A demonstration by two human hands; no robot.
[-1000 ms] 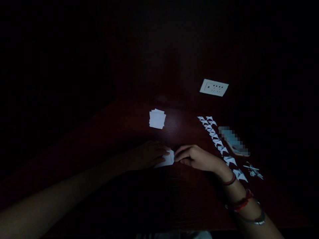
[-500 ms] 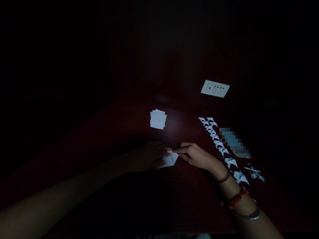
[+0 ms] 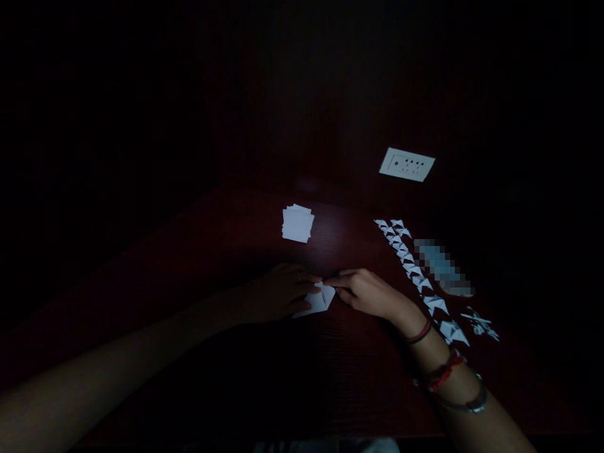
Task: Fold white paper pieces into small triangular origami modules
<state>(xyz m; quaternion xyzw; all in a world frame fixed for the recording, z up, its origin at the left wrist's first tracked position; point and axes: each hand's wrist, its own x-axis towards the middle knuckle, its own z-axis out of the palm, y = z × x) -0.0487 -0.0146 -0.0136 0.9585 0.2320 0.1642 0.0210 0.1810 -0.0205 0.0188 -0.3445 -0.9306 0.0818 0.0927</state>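
A partly folded piece of white paper (image 3: 323,298) lies on the dark red table in front of me, with a slanted crease near its right side. My left hand (image 3: 282,292) rests over its left part, fingers stretched out and apart. From the right, my right hand (image 3: 370,293) reaches in. Its index finger points along the paper's top edge, and the thumb lies lower, close to the right corner, with a gap between them. Whether the right fingertips press on the paper is too dark to tell.
Beyond my hands lies a stack of white paper squares (image 3: 297,224). Folded paper pieces (image 3: 404,255) run in rows along the right. Beside them are a blurred-out oblong object (image 3: 443,267) and small white scraps (image 3: 480,324). A socket plate (image 3: 407,165) is on the back wall.
The right index finger has slid slightly left along the top edge of the paper. The left hand stays on the paper. The whole view has shifted a little.
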